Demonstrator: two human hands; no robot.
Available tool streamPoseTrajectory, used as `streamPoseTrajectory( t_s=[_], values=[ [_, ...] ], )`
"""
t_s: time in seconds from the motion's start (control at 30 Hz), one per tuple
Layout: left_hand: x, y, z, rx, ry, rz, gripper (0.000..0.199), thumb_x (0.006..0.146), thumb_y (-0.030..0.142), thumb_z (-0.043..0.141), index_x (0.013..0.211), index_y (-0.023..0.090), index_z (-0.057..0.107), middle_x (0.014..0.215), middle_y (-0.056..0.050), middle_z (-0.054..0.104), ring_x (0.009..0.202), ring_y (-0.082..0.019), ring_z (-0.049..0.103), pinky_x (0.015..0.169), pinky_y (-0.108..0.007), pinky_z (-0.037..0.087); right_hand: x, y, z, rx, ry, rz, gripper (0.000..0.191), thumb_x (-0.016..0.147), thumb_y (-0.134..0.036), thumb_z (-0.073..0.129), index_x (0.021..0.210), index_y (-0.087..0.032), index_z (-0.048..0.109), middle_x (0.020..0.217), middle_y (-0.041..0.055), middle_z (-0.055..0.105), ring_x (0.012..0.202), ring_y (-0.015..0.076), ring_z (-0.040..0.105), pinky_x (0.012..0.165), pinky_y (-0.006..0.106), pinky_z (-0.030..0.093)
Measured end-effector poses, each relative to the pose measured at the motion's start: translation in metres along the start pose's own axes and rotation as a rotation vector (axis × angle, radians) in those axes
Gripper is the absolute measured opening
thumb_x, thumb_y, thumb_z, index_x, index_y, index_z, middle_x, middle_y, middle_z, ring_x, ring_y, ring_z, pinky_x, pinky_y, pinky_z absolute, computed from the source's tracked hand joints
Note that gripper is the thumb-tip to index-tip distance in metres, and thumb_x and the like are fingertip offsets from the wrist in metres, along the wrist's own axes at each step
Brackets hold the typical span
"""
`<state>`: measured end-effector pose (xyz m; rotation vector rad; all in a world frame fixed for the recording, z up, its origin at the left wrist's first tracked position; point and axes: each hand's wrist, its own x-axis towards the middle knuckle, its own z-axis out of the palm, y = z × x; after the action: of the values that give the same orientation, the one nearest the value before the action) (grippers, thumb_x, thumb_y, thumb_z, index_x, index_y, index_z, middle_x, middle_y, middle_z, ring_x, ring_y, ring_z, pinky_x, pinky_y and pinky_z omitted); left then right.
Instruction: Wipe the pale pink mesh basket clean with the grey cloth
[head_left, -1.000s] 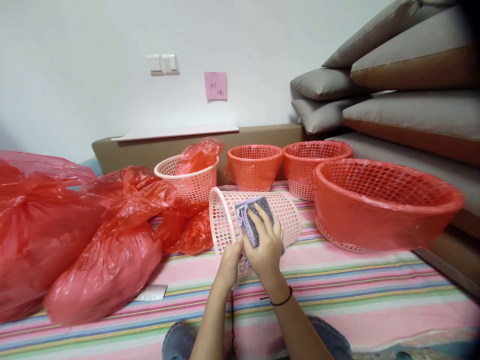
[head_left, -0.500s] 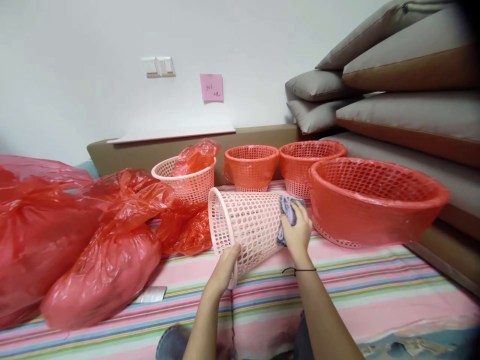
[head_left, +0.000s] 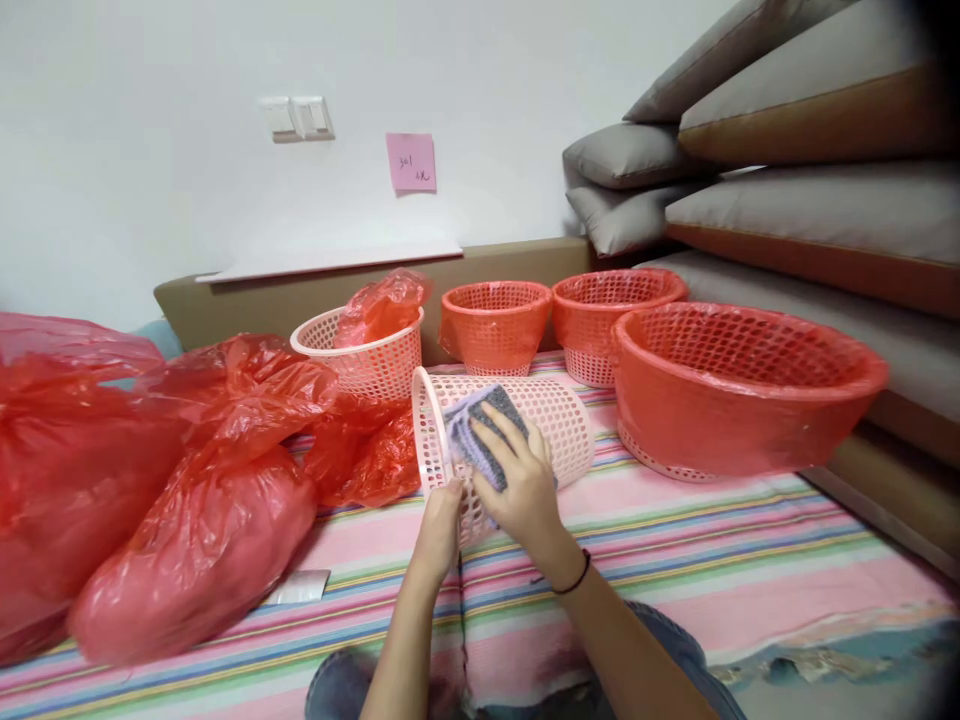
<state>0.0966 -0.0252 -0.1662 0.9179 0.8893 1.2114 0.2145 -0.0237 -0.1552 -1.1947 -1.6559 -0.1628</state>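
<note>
A pink perforated plastic basket (head_left: 566, 425) lies on its side before me, its mouth turned left. My left hand (head_left: 441, 525) grips the rim at its lower edge, thumb on the outside; the other fingers are hidden. With my right hand (head_left: 521, 480) I press a grey and lilac cloth (head_left: 480, 425) flat against the basket's outer wall, close to the rim. The fingers lie over the cloth, holding it. Beneath is a striped pink sheet (head_left: 600, 600).
Red-bag-lined baskets stand behind and right: one large (head_left: 742, 400), two smaller (head_left: 495, 325) (head_left: 619, 300). Another pink basket (head_left: 367, 365) holds a crumpled red bag. Full red plastic bags (head_left: 195, 560) crowd the left. Grey cushions (head_left: 810, 210) are stacked at right.
My right hand has slid the cloth leftward along the basket, from its base end to near the rim. My left hand still holds the rim. The view has shifted slightly.
</note>
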Motion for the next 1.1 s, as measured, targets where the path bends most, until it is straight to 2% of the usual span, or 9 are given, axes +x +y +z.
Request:
streamPoseTrajectory(
  t_s=[0.1, 0.2, 0.33, 0.47, 0.6, 0.7, 0.8, 0.9, 1.1],
  values=[
    [-0.006, 0.006, -0.002, 0.021, -0.032, -0.004, 0.068, 0.052, 0.071, 0.078, 0.081, 0.010, 0.074, 0.087, -0.015, 0.076, 0.102, -0.039, 0.069, 0.092, -0.051, 0.054, 0.005, 0.045, -0.009, -0.055, 0.076, 0.138, 0.046, 0.085, -0.026, 0.054, 0.130, -0.023, 0.060, 0.144, 0.0043, 0.054, 0.130, 0.0291, 0.046, 0.112, 0.050, 0.034],
    [-0.014, 0.010, -0.010, -0.007, -0.049, -0.012, 0.066, 0.057, 0.069, 0.077, 0.086, 0.010, 0.075, 0.084, -0.014, 0.076, 0.100, -0.038, 0.070, 0.090, -0.051, 0.055, 0.006, 0.089, -0.019, -0.099, 0.182, 0.306, 0.044, 0.084, -0.031, 0.053, 0.125, -0.019, 0.063, 0.141, 0.0097, 0.057, 0.129, 0.0294, 0.050, 0.109, 0.051, 0.037],
    [-0.019, 0.008, -0.026, -0.027, -0.085, 0.011, 0.064, 0.063, 0.067, 0.076, 0.092, 0.010, 0.076, 0.089, -0.015, 0.077, 0.103, -0.037, 0.069, 0.095, -0.050, 0.053, 0.001, 0.118, -0.030, -0.093, 0.223, 0.377, 0.045, 0.084, -0.036, 0.051, 0.123, -0.018, 0.065, 0.137, 0.0119, 0.060, 0.128, 0.0287, 0.053, 0.109, 0.051, 0.038],
    [-0.018, 0.005, -0.030, -0.006, -0.125, 0.067, 0.073, 0.062, 0.068, 0.077, 0.108, 0.011, 0.073, 0.107, -0.017, 0.074, 0.115, -0.038, 0.064, 0.102, -0.050, 0.049, -0.001, 0.123, -0.031, -0.091, 0.205, 0.413, 0.046, 0.084, -0.036, 0.051, 0.124, -0.019, 0.065, 0.138, 0.0118, 0.060, 0.129, 0.0283, 0.053, 0.110, 0.051, 0.037],
    [-0.018, 0.004, -0.028, -0.038, -0.159, 0.088, 0.095, 0.053, 0.071, 0.080, 0.130, 0.018, 0.062, 0.127, -0.016, 0.066, 0.127, -0.039, 0.055, 0.109, -0.050, 0.043, 0.000, 0.123, -0.026, -0.102, 0.206, 0.467, 0.047, 0.083, -0.035, 0.052, 0.124, -0.018, 0.065, 0.138, 0.0130, 0.059, 0.128, 0.0296, 0.053, 0.110, 0.052, 0.037],
    [-0.020, 0.004, -0.027, 0.052, -0.256, 0.086, 0.106, 0.044, 0.053, 0.092, 0.138, 0.022, 0.054, 0.134, -0.016, 0.062, 0.131, -0.039, 0.050, 0.113, -0.048, 0.038, 0.000, 0.120, -0.020, -0.097, 0.183, 0.463, 0.047, 0.082, -0.034, 0.053, 0.125, -0.018, 0.065, 0.139, 0.0118, 0.058, 0.129, 0.0301, 0.051, 0.110, 0.052, 0.036],
    [-0.022, 0.002, -0.022, 0.214, -0.238, 0.098, 0.091, 0.058, 0.037, 0.089, 0.140, 0.021, 0.052, 0.135, -0.016, 0.061, 0.133, -0.036, 0.049, 0.116, -0.048, 0.034, 0.000, 0.115, -0.014, -0.074, 0.163, 0.432, 0.046, 0.083, -0.034, 0.053, 0.126, -0.020, 0.063, 0.141, 0.0099, 0.057, 0.129, 0.0288, 0.051, 0.109, 0.051, 0.037],
    [-0.023, -0.001, -0.015, 0.199, -0.142, 0.109, 0.071, 0.072, 0.040, 0.079, 0.135, 0.018, 0.056, 0.136, -0.015, 0.061, 0.133, -0.034, 0.051, 0.115, -0.047, 0.035, 0.001, 0.112, -0.012, -0.028, 0.169, 0.377, 0.045, 0.084, -0.033, 0.052, 0.124, -0.019, 0.064, 0.139, 0.0112, 0.059, 0.130, 0.0280, 0.051, 0.109, 0.050, 0.038],
    [-0.025, 0.002, -0.012, 0.033, -0.056, 0.097, 0.069, 0.065, 0.042, 0.081, 0.126, 0.014, 0.064, 0.121, -0.016, 0.070, 0.121, -0.036, 0.061, 0.108, -0.046, 0.045, 0.005, 0.113, -0.021, -0.014, 0.219, 0.322, 0.043, 0.084, -0.034, 0.052, 0.123, -0.020, 0.065, 0.138, 0.0103, 0.060, 0.130, 0.0272, 0.052, 0.109, 0.050, 0.038]
  ],
)
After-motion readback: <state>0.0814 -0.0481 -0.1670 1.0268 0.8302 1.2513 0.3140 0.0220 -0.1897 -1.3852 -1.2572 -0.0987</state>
